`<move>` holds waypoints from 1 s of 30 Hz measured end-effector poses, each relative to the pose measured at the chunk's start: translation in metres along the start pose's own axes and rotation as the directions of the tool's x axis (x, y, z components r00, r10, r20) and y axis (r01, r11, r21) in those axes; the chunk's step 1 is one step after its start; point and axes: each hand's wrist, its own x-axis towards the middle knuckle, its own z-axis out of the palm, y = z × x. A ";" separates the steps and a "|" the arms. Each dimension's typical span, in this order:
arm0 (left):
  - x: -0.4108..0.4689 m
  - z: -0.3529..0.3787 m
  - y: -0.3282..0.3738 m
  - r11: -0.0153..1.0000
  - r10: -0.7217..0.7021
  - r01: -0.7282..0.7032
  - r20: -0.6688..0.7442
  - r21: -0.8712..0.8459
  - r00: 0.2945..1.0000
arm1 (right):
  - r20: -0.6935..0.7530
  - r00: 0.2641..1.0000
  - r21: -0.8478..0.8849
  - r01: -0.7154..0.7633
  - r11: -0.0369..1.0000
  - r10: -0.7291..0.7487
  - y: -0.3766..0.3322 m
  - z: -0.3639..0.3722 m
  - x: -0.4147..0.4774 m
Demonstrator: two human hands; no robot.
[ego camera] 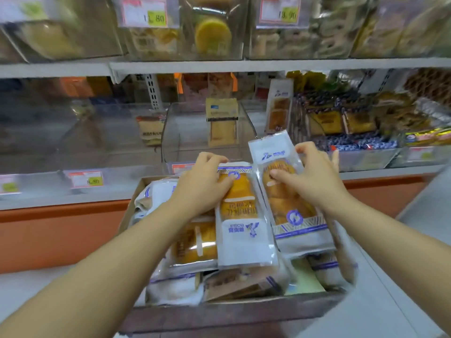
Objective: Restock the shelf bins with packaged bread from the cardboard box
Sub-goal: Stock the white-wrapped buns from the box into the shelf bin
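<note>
An open cardboard box (pixel 227 311) sits low in front of the shelf, holding several white-and-clear packs of golden bread. My left hand (pixel 203 184) grips the top end of one bread pack (pixel 240 215) lying on the pile. My right hand (pixel 310 176) holds a second bread pack (pixel 280 186), thumb on its front and fingers behind, with its white end tilted up toward the shelf. Straight ahead stands a clear plastic shelf bin (pixel 175 132) with one upright yellow pack (pixel 222 120) inside.
Further clear bins flank it, the right ones (pixel 353 132) full of snacks, one tall bread pack (pixel 279 106) standing between. A higher shelf (pixel 268 64) carries more bins with price tags. An orange base panel (pixel 61 230) runs below.
</note>
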 end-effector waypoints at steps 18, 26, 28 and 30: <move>-0.084 -0.080 0.068 0.676 0.104 -0.243 -0.237 -0.695 0.966 | -0.215 0.915 0.658 0.393 0.642 -0.341 -0.120 -0.072 -0.043; -0.090 -0.101 0.012 0.872 -0.083 -0.112 -0.369 -0.476 0.926 | 0.194 0.842 0.137 0.486 0.863 -0.504 -0.084 -0.035 -0.023; -0.092 -0.105 0.004 0.902 -0.102 -0.077 -0.383 -0.425 0.918 | 0.489 0.716 -0.249 0.662 0.707 -0.498 -0.081 -0.023 -0.022; -0.092 -0.107 -0.002 0.914 -0.118 -0.048 -0.376 -0.403 0.919 | 0.666 0.571 -0.397 0.816 0.420 -0.480 -0.086 -0.012 -0.022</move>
